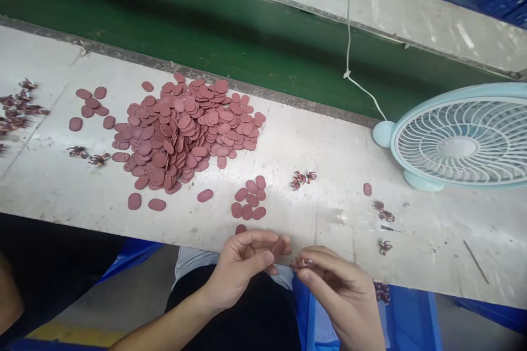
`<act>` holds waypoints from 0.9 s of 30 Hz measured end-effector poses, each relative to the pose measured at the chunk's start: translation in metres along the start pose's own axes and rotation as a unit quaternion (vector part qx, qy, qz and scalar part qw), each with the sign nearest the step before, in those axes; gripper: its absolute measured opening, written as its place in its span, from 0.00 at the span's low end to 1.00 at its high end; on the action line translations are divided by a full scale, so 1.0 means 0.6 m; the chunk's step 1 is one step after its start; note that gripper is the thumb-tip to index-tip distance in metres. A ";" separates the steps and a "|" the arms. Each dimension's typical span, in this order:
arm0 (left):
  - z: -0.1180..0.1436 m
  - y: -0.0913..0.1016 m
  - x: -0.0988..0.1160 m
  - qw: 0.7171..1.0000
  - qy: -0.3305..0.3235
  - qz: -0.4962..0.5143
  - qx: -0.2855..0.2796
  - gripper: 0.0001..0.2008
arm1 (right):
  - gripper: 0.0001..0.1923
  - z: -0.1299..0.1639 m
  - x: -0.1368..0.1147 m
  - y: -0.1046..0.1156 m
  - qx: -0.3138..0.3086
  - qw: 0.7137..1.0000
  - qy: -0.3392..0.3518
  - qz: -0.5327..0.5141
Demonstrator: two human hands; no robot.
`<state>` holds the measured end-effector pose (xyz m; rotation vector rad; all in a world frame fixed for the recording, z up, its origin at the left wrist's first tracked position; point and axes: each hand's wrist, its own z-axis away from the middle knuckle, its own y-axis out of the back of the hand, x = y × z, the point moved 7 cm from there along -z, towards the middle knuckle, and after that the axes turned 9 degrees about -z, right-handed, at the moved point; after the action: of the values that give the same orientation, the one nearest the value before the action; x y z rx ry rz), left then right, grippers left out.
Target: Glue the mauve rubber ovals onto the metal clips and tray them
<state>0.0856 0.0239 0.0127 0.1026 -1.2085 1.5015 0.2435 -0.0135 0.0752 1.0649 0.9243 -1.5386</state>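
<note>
At nine o'clock on the pale, scuffed worktable [61, 186] lies a scatter of small dark-red trimmed scraps [18, 107], with two more bits [88, 156] a little toward the centre. Just right of them, around ten to eleven o'clock, sits the big heap of flat, dusty-pink oval rubber pieces [185, 131], loose ones spilling off its edges. Toward six o'clock a small cluster of the same ovals [249, 200] lies near the table's front edge.

Below that edge, at six o'clock, the left hand [242, 269] has its fingers curled, thumb and fingertips pinching one pink oval piece [280, 245]. Just beside it the right hand [341, 290] pinches a small dark-red scrap [302, 263] between thumb and forefinger, close to the oval; whether the two touch is too blurred to tell.

At three o'clock stands a light-blue round desk fan [461, 145] with a white cord [349, 38] running up over the green conveyor belt [206, 22].

Both hands work past the table's rim, so, as I judge it, a slack pinch would drop the oval or the scrap to the floor. The fan's air, if it is running, could also scatter the light scraps at four o'clock [382, 214].
</note>
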 end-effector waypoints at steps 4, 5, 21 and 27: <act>0.001 -0.001 0.001 1.000 -0.005 -0.018 0.001 0.09 | 0.10 -0.002 -0.005 -0.024 0.001 0.999 -0.009 -0.034; 0.001 -0.001 0.001 1.000 -0.004 -0.021 0.000 0.09 | 0.11 -0.003 -0.005 -0.026 0.006 0.999 -0.009 -0.039; 0.005 -0.012 -0.007 0.999 -0.003 -0.031 -0.024 0.05 | 0.05 -0.008 -0.009 -0.029 -0.015 0.999 -0.030 -0.009; 0.005 -0.015 -0.006 0.999 -0.002 -0.039 -0.025 0.04 | 0.04 -0.010 -0.011 -0.031 -0.011 0.999 -0.030 -0.026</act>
<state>0.0924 0.0180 0.0173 0.1171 -1.2313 1.4028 0.2267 -0.0023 0.0807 0.9795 0.9321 -1.5915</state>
